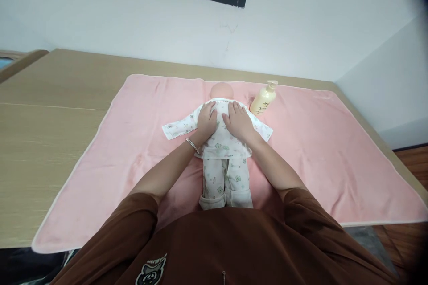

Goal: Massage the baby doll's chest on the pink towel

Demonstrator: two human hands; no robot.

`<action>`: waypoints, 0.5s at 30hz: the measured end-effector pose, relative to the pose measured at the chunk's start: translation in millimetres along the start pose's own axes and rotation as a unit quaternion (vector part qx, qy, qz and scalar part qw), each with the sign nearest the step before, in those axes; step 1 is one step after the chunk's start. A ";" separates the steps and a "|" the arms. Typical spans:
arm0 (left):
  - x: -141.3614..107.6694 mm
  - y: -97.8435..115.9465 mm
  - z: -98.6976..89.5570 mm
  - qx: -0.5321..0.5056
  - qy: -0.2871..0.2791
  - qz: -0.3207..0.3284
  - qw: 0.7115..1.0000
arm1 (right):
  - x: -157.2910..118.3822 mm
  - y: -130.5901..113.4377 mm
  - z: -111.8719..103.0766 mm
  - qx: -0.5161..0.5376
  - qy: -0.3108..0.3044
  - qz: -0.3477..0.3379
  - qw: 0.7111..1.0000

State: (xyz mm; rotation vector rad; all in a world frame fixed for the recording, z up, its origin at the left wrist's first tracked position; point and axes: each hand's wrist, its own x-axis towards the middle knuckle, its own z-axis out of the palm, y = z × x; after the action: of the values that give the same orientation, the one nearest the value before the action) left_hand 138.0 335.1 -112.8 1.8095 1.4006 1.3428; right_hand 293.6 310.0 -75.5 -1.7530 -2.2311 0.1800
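Left hand: fingers together, flat on upper back of bald doll in white printed pajamas, face-down near far edge of pink fleece blanket. Right hand: fingers slightly apart, same back.

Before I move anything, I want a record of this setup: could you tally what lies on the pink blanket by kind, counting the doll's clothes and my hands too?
Doll: 1
Clothes: 2 (top, trousers)
Pump bottle: 1
Hands: 2 (left hand, right hand, both on the top)
Total: 6
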 end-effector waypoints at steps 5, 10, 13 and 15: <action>-0.4 -7.4 1.5 0.007 0.013 0.011 1.000 | -7.8 -12.2 -0.8 0.002 -0.021 -0.151 0.988; -0.1 -9.8 2.7 0.008 0.018 0.030 0.999 | 17.9 22.6 -2.5 0.115 -0.027 -0.194 0.974; 0.0 -7.7 3.0 0.013 0.019 0.028 0.999 | 20.1 24.2 -0.3 0.088 0.003 -0.073 0.993; 0.3 -7.4 3.0 0.024 0.020 0.015 0.999 | 12.6 11.4 2.7 0.039 0.014 0.004 0.999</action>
State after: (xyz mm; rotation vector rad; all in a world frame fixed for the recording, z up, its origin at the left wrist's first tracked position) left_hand 137.4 338.6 -119.9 1.8520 1.4437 1.3789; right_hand 300.6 325.2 -79.3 -1.7147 -2.1677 0.2385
